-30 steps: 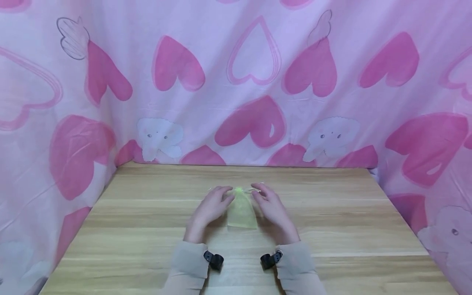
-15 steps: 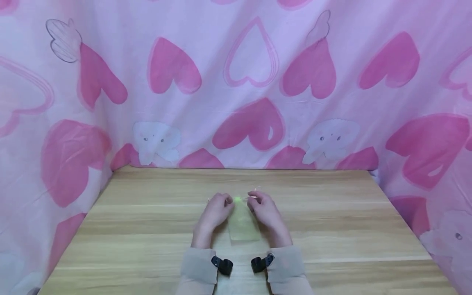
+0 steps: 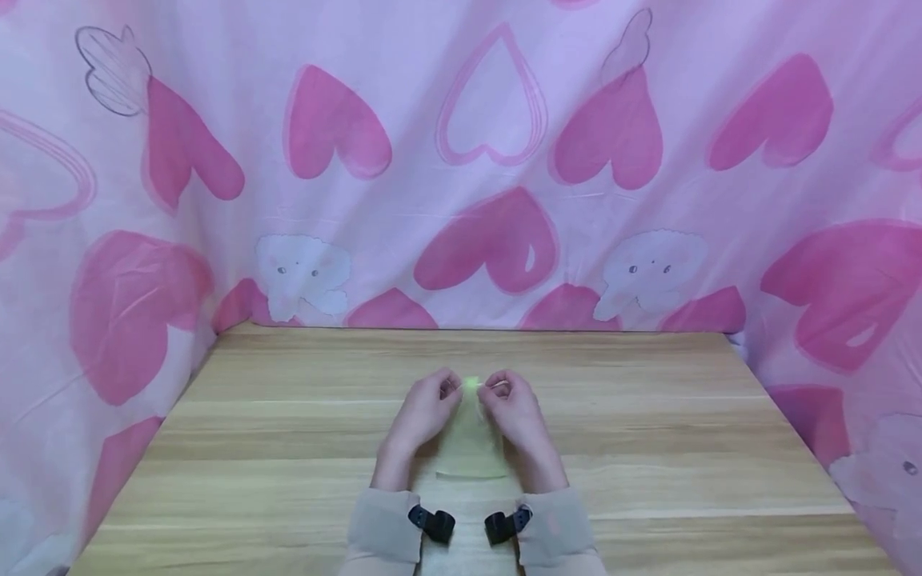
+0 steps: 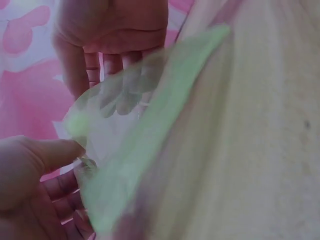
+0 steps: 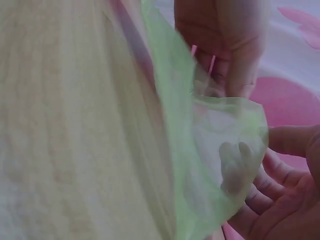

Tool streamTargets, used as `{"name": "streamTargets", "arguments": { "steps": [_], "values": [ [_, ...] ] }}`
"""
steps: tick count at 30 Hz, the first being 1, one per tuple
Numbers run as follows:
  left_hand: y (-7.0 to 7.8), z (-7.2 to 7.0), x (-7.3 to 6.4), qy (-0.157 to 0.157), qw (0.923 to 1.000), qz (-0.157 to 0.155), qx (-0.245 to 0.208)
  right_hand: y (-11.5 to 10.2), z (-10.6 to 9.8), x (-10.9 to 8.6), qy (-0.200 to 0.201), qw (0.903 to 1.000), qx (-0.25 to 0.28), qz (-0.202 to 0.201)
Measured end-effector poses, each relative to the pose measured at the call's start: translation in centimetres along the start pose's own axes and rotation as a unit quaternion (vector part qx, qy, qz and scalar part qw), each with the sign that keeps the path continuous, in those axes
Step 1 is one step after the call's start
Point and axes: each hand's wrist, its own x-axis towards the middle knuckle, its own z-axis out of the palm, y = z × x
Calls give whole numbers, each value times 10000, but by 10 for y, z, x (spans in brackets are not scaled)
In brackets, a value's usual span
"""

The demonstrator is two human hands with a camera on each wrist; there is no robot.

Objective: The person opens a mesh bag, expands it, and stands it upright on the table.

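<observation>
A small sheer yellow-green organza drawstring pouch [image 3: 471,448] is held up over the table in the head view, its narrow top between the hands and its wide straight bottom toward the person. My left hand [image 3: 426,410] pinches the left side of the top with thumb and fingers. On the right side, my right hand [image 3: 517,410] pinches it likewise, a pale cord showing at its fingers. The left wrist view has the left thumb [image 4: 57,152] at the edge of the see-through pouch. Fingers show blurred through the mesh [image 5: 180,125] in the right wrist view.
A wood-grain table [image 3: 288,448] lies under the hands. Pink curtain [image 3: 403,88] printed with hearts closes off the back and both sides. Black cameras [image 3: 435,526] sit at the cuffs of both sleeves.
The hands have come nearer each other, their fingers closing in on the top of the pouch. The pouch sits slightly lower in the head view, which has shifted a little.
</observation>
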Motion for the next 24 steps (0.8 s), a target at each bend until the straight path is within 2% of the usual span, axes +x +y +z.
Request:
{"name": "streamTargets", "arguments": {
  "steps": [4,7,11,19,24],
  "values": [
    [7,-3,1,103,9999,51,-86,-2,-2,-2,272,9990,351,-107],
    [11,-4,1,171,9998,65,-111,-2,-5,-3,354,9989,265,-154],
    [14,-5,0,241,9992,131,-280,-3,-6,-5,238,9991,77,-338],
    [18,-8,2,374,9971,326,-572,-11,-4,-5,119,9976,299,-608],
    [17,-9,1,754,9943,352,-673,-16,-6,-6,-42,9962,539,-690]
  ]
}}
